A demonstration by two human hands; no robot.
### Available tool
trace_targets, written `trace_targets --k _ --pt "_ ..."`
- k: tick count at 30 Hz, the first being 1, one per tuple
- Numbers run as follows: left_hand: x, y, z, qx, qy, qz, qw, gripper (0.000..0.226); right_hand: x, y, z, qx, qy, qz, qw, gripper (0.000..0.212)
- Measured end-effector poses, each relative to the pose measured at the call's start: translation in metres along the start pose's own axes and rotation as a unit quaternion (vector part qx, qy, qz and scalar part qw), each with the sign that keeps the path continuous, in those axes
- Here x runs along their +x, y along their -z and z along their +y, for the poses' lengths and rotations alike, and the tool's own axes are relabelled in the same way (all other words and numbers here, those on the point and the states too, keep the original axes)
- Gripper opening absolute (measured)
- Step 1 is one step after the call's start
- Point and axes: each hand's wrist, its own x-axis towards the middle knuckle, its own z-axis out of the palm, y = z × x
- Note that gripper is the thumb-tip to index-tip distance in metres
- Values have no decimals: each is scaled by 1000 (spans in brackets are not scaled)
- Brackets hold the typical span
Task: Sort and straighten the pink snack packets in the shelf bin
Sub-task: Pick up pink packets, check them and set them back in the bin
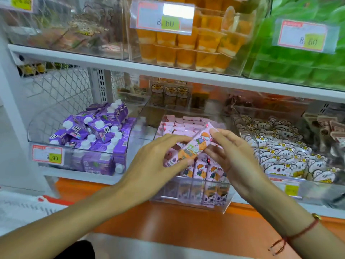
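While one pink snack packet [194, 144] is lifted above the clear shelf bin [220, 204], held slantwise, far end up and to the right, near end down and to the left. Left hand [158, 157] supporting the lower end: thumb on the near edge, fingers reaching over the top, loosely curled round it. Right hand [229, 152] pinching the upper end between thumb and forefinger, remaining fingers slightly spread and relaxed beneath. Two-handed hold probably for turning the packet upright, face forward, to match the near row.

Near row of pink packets [205, 171] standing upright, printed faces toward the front wall of the bin. Far rows [186, 124] lying flatter, stacked edge-on. Probable gap in the near row just under the lifted packet, hidden by the hands; cannot confirm.

Neighbours: purple cartons [93, 131] heaped in the bin to the left; white bear-print packets [280, 152] in the bin to the right; orange jelly cups [186, 45] on the shelf above.

Judgement: sorting partway done; held packet not yet seated. Next move calls for rotation to vertical and insertion without toppling the adjacent packets. Film wrapper likely slippery and light.
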Motion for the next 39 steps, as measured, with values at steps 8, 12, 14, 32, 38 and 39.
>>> trace_targets --k 8,12,14,32,38,39 --pt "0 -7 3 -183 111 60 975 28 -2 -4 8 -40 -43 -119 991 32" --pt "-3 -12 4 -196 112 66 972 28 -3 -10 13 -58 -22 -136 989 24" --pt "-4 -13 3 -183 111 56 975 33 -3 -11 15 -67 0 -119 991 21" --pt "-5 -10 3 -61 39 83 994 36 -7 -17 17 -138 165 -86 973 27" --pt "5 -2 17 -269 170 30 948 15 -2 -10 8 -150 104 -61 981 22" --pt "7 0 19 -304 205 16 930 12 0 -8 8 -150 83 -57 984 21"
